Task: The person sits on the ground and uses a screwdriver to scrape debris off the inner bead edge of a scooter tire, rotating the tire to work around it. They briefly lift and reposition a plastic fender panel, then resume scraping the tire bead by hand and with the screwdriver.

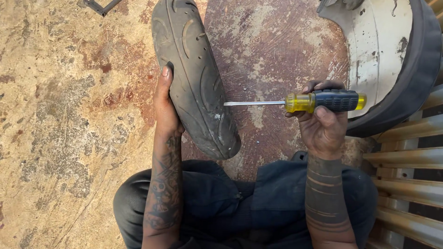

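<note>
The left hand (164, 108) presses flat against the side of a worn black tyre (196, 78) that stands on edge on the stained concrete floor (60, 115), its fingers (164, 74) stretched up along the rubber with the thumb tip hooked over the tread. The right hand (323, 122) has its fingers (318, 87) clenched around the black and yellow handle of a screwdriver (318, 101), held level, with the metal tip just beside the tyre's tread. Beyond the right fingers leans a white wheel rim (378, 46) in another tyre, next to corrugated metal sheeting (406, 157).
</note>
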